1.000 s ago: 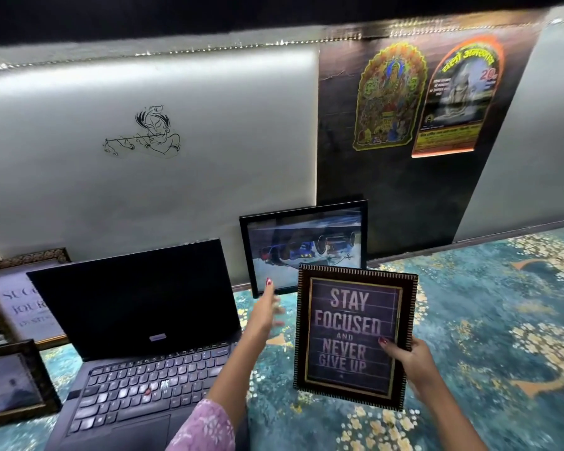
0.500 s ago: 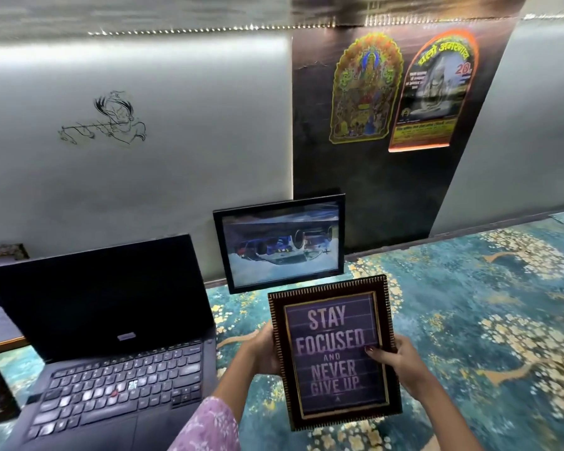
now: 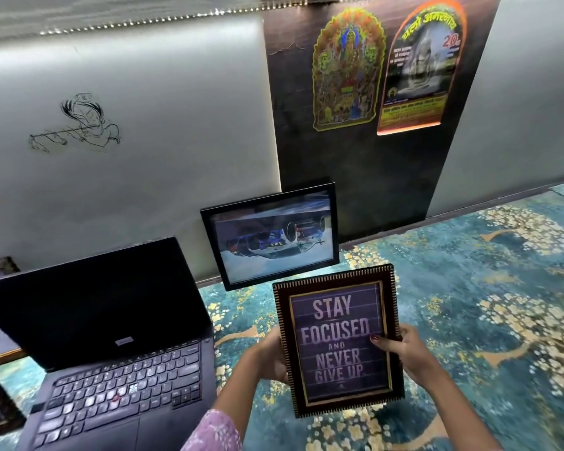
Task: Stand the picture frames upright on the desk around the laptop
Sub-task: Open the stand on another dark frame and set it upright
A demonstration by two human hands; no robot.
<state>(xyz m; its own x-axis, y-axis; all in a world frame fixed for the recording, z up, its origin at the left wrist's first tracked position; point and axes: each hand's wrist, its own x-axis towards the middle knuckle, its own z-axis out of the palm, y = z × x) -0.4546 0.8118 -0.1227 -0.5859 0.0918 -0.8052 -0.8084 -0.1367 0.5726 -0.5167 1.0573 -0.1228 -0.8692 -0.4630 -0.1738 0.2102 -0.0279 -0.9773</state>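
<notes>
Head view: both hands grip the quote frame [image 3: 338, 340] at lower centre, left hand [image 3: 272, 353] on its left edge, right hand [image 3: 404, 348] on its right, thumb over the glass. Laptop [image 3: 108, 336] lower left; black frame [image 3: 271, 234] already leaning at the wall behind. Step: placing. Next: set its bottom edge on the patterned surface [image 3: 469, 320] right of the laptop, tilted back.

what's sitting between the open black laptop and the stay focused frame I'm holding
In the head view, only the left hand gripping the dark gold-trimmed "Stay Focused" frame, plus bare teal floral desk covering, lies between it and the open black laptop.
</notes>
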